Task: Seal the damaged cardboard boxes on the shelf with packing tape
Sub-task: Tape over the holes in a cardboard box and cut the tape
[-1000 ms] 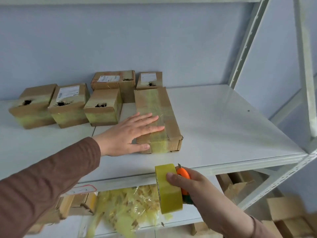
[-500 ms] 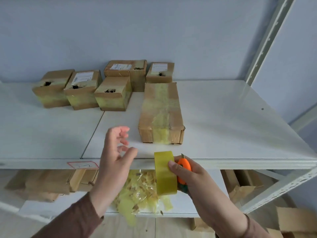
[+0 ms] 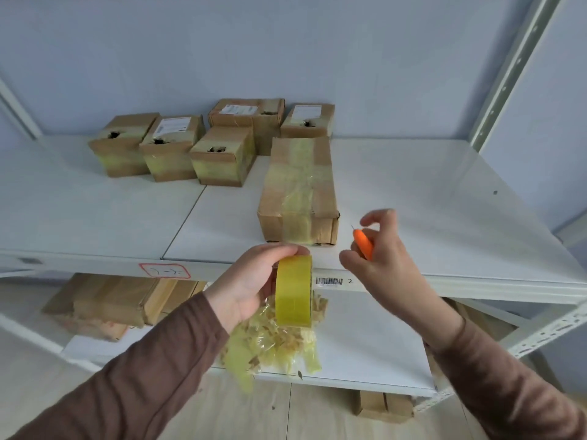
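My left hand (image 3: 251, 284) grips a yellow roll of packing tape (image 3: 293, 292) in front of the white shelf's front edge (image 3: 413, 282). To its right, my right hand (image 3: 379, 252) holds a small orange cutter (image 3: 363, 239) with its blade pointing up. Just behind both hands lies a long cardboard box (image 3: 298, 188) with a yellowish tape strip along its top and down its near end. Several smaller boxes (image 3: 224, 155) with torn holes in their tops stand at the back of the shelf.
A heap of crumpled used tape (image 3: 273, 344) lies on the lower shelf below my hands. Flat cardboard (image 3: 117, 300) is stacked on the lower shelf at the left. A metal upright (image 3: 505, 71) rises at the right.
My left hand left the long box, came back to the shelf's front edge and took the tape roll. My right hand let go of the roll and moved right with only the cutter.
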Demonstrator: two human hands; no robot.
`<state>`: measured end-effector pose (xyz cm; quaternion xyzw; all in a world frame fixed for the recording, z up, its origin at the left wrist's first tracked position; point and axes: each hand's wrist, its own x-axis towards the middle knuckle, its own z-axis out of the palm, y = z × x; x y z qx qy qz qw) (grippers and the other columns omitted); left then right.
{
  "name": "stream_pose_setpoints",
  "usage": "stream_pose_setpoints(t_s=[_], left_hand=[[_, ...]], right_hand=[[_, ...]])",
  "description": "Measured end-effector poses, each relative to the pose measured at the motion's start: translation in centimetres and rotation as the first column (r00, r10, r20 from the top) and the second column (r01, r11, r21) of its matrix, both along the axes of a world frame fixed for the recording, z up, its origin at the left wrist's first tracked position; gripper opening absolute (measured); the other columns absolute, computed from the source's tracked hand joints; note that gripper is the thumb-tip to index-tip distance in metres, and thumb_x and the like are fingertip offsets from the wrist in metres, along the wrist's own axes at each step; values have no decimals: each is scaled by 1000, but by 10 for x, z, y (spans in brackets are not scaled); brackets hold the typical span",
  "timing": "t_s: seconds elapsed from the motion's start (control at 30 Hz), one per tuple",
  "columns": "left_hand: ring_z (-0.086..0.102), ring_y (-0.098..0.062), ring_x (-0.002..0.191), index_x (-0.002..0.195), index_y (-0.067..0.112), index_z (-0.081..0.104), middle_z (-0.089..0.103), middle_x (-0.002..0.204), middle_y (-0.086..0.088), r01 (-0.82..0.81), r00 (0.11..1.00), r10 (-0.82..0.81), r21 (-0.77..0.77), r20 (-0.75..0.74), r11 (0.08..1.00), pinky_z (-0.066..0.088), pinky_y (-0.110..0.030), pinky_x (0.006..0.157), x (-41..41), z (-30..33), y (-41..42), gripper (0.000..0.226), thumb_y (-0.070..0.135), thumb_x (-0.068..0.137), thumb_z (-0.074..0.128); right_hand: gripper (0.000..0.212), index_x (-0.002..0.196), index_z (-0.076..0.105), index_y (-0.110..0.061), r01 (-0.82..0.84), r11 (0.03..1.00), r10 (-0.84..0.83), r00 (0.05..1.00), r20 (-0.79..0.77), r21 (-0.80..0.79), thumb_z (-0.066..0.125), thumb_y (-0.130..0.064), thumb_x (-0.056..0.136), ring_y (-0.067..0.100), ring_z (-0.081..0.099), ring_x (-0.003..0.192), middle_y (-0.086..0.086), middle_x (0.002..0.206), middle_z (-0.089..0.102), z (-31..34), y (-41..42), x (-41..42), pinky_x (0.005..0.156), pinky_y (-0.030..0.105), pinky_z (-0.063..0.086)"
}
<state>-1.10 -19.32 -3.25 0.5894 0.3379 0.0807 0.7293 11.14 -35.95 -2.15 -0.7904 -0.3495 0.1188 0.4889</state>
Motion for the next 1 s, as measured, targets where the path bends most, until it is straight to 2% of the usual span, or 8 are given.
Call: stream_pose_setpoints(t_s=[0.1,0.3,0.4,0.5,0.7,0.83,0.93,1.0], left_hand=[[69,-25,89,95,14,80,75,102,-12,-12,1000,11,11,21,1000,51,-35,78,-1,-4,-2,19,24,97,63],[68,-37,114,102,12,82,78,108,-14,-23,999,19,96,47,995,53,-46,98,-5,-10,-5,21,25,96,67],[72,-31,107,97,17,83,79,103,-7,-32,998,24,133,63,991,55,-36,88,-5,-11,-6,19,28,97,67],[72,-33,107,97,16,83,79,102,-11,-31,997,19,144,81,989,56,-42,95,-3,-14,-4,19,29,96,68],[74,-14,80,90,22,84,80,95,-5,-39,997,25,188,75,981,54,-19,61,1,-14,1,18,32,94,70],[72,-16,79,88,23,84,79,97,-9,-29,998,18,208,53,978,54,-20,62,5,-12,3,17,35,91,73],[74,-26,87,89,18,84,77,101,-18,-10,999,1,206,45,978,58,-31,74,8,-7,2,22,38,82,78],[75,-32,95,91,15,83,77,101,-19,-7,1000,2,218,24,976,57,-37,81,9,-5,3,32,42,74,80]], right_hand=[[25,101,32,-26,-130,983,156,964,215,-133,54,-29,91,11,48,59,-5,76,51,12,8,8,57,32,35],[21,117,64,-18,-165,951,299,697,652,-260,61,-31,101,27,63,81,-1,102,62,23,25,11,70,41,51],[20,112,59,-13,-169,949,313,622,718,-268,61,-30,102,27,63,76,-1,94,66,18,27,15,61,39,48],[20,106,59,-12,-162,947,320,571,756,-278,62,-31,102,28,62,75,0,90,66,17,31,17,57,38,47],[19,104,57,-14,-71,921,375,440,816,-384,63,-31,101,29,61,67,0,84,57,17,41,20,51,34,40],[10,105,52,-24,79,860,436,397,808,-503,58,-32,103,24,61,66,-8,80,52,23,51,20,50,30,32],[15,102,53,-30,176,816,465,366,806,-551,58,-16,98,23,57,66,-8,77,52,32,57,19,48,29,23],[19,106,57,-31,185,759,544,348,764,-625,55,-14,98,24,64,78,-9,83,57,33,55,18,55,28,29]])
